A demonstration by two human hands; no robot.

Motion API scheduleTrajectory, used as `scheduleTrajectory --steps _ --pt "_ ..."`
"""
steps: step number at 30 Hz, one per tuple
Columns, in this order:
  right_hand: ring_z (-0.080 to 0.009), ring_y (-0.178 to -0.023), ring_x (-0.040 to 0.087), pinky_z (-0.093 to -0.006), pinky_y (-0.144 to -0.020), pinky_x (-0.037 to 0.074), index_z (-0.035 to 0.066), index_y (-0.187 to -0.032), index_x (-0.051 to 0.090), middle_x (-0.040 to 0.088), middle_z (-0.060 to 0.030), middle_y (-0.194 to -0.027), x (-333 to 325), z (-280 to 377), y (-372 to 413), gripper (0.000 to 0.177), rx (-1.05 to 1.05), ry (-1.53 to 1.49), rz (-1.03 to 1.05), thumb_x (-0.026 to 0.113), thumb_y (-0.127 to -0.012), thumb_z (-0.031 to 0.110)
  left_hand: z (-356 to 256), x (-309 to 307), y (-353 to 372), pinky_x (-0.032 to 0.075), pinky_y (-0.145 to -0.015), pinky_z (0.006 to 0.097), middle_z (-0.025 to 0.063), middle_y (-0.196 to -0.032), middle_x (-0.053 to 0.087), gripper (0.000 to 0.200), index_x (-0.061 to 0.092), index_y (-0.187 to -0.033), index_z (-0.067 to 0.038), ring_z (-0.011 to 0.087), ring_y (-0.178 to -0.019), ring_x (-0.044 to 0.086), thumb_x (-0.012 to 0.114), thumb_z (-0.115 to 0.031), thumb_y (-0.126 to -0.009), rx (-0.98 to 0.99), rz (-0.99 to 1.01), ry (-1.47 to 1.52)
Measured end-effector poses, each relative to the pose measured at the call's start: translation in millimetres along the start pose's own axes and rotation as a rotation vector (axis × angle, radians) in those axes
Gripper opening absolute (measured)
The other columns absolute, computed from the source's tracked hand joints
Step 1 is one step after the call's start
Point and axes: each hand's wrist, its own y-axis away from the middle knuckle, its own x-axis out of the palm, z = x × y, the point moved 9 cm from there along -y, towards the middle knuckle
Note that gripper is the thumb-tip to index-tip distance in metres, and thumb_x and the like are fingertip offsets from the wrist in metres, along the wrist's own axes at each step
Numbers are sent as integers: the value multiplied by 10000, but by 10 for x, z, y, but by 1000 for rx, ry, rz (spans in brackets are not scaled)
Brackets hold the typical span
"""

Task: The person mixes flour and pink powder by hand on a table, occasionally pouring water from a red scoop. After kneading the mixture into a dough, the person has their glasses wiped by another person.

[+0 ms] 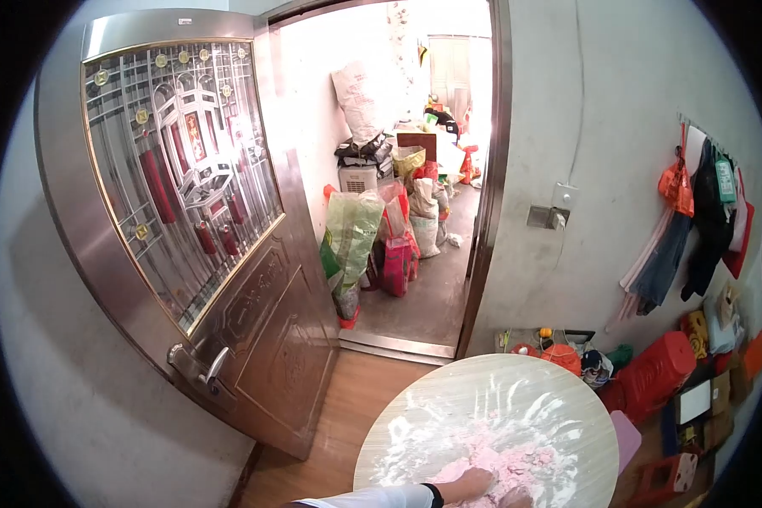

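A crumbly pink dough (516, 461) is spread in loose lumps at the near part of a round table (415, 406). White flour (533, 412) lies in streaks around it. My left hand (476, 483), below a white sleeve with a dark cuff, reaches in from the lower left and presses into the dough. Beside it, at the bottom edge of the view, my right hand (516, 498) is also at the dough and is partly cut off. The fingers of both hands are hidden, so their grip does not show.
A metal door (271, 356) stands open at the left. Bags (398, 262) and sacks line the room beyond the doorway. To the right of the table are red plastic stools (659, 372), a pink stool edge (625, 440) and boxes. Clothes (703, 220) hang on the wall.
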Motion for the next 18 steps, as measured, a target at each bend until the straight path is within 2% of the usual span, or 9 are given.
scheduleTrajectory --steps 4,5,7,8,9,12,14,16,18 --pt "-340 -562 599 -463 -509 469 48 -704 613 630 -125 -629 228 -208 -52 378 33 32 218 505 -900 353 22 155 -1 506 -734 453 185 -895 672 228 644 -943 -49 334 -872 647 501 -211 -869 31 -299 30" --pt "-352 -596 608 -469 -535 473 39 -746 629 639 -143 -657 296 -385 -37 387 157 -571 289 511 -899 374 16 180 12 517 -759 446 183 -915 670 209 627 -902 -19 349 -890 647 510 -178 -833 99 -497 36" --pt "-364 -630 616 -475 -561 477 31 -787 645 649 -162 -685 268 -329 78 402 288 -1182 345 517 -897 396 -13 187 75 524 -736 447 178 -898 674 207 634 -878 -22 351 -863 653 512 -182 -834 168 -689 4" --pt "-376 -719 623 -470 -614 491 16 -868 646 657 -197 -785 -235 -29 50 410 237 -794 206 513 -905 402 -61 131 199 531 -712 447 173 -882 678 207 641 -855 -24 354 -837 659 514 -186 -835 228 -889 -36" --pt "-388 -808 629 -465 -667 504 1 -950 647 665 -232 -885 -597 145 50 432 183 -404 72 508 -913 409 -74 184 205 529 -710 449 174 -885 677 203 634 -884 -32 350 -836 658 520 -193 -836 196 -793 -18" --pt "-425 -982 584 -470 -808 497 -31 -1137 578 607 -274 -1118 17 199 133 529 -128 -176 243 515 -912 444 -63 316 103 521 -703 456 178 -893 676 217 612 -970 -57 339 -835 658 538 -215 -841 101 -391 -1" --pt "-440 -1043 552 -490 -900 469 -19 -1229 513 547 -256 -1244 671 -102 244 605 31 -316 385 543 -896 485 -85 367 138 515 -699 460 180 -899 674 245 597 -1028 -74 331 -834 658 550 -229 -844 79 -278 -10" --pt "-380 -1125 547 -538 -960 418 86 -1320 479 532 -226 -1296 1609 -505 421 670 398 -1052 582 591 -856 557 -85 375 153 510 -694 464 183 -904 673 284 583 -1085 -90 324 -833 658 562 -243 -847 67 -214 -25" --pt "-373 -1048 569 -513 -903 442 71 -1271 514 562 -219 -1216 1117 -400 352 622 201 -613 438 615 -839 508 -96 399 158 504 -690 469 185 -910 672 329 568 -1143 -107 316 -832 657 574 -257 -850 65 -152 -54"
